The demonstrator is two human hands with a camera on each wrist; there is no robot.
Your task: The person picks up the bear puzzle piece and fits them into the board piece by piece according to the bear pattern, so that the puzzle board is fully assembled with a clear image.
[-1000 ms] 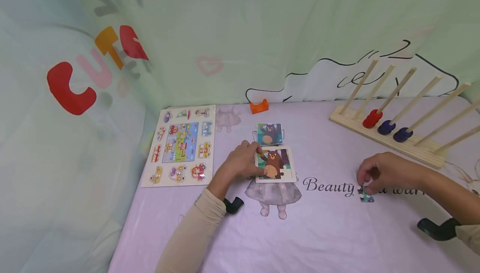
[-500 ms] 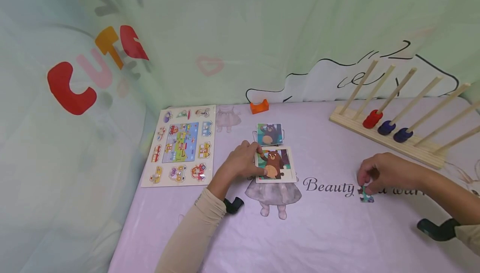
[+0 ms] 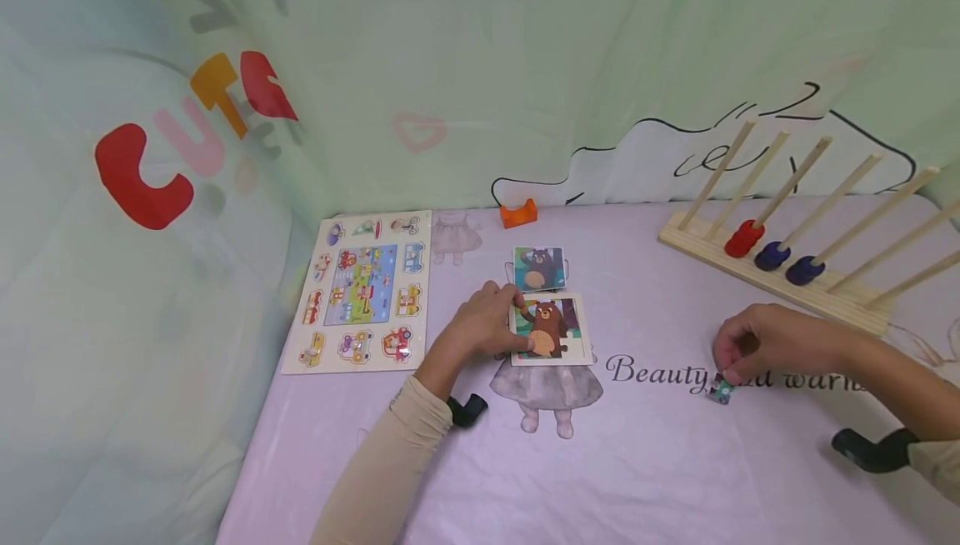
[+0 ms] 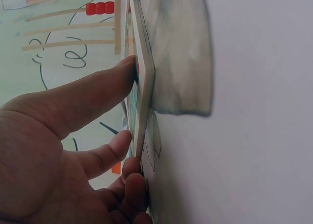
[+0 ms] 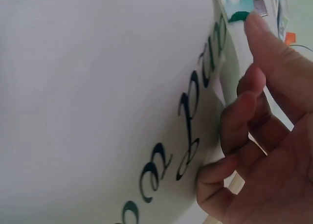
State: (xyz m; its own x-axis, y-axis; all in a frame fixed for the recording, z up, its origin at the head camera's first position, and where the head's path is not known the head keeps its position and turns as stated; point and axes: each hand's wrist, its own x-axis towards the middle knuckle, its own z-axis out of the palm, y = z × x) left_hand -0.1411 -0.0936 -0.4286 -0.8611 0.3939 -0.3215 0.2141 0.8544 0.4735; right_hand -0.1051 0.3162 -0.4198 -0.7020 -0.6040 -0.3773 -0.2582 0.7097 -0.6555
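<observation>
My left hand holds the left side of a small framed bear puzzle, with the thumb on its face. In the left wrist view, the fingertips curl at the frame's edge. A gap shows at the puzzle's lower right. Over the printed lettering on the right, my right hand pinches a teal jigsaw piece between thumb and finger. The right wrist view shows part of this piece at the thumb tip. Just behind the puzzle lies a square bear picture.
A wooden vehicle peg puzzle lies at the left. An orange block is by the back cloth. On the right, a wooden bead rack has upright rods with red and blue beads. Lilac cloth covers the table.
The jigsaw piece has turned and shifted slightly left in my right hand's pinch. My left hand and the framed puzzle have stayed in place.
</observation>
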